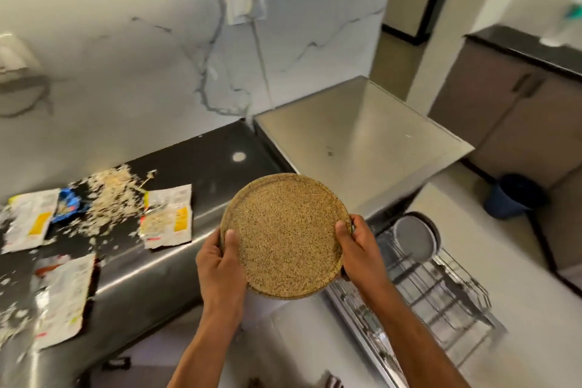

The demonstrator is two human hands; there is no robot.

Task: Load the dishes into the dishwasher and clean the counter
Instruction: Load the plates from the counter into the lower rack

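Both forearms are reaching forward, the left hand [220, 264] and right hand [357, 249] each keeping a narrow grip on opposite rims of a round speckled tan plate [285, 235], thumbs lying on top. The plate is hovering tilted between the littered table [195, 164] and the open dishwasher rack [441, 293].

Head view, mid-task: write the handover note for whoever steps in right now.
Left hand and right hand both grip the speckled tan plate by its rim, held in the air between counter and dishwasher.
The dishwasher rack is pulled out, with one grey dish already standing in it.
The black counter carries torn wrappers and spilled crumbs.
Done: one dish racked.
Left: rack this plate, bin the wrappers, wipe the counter.
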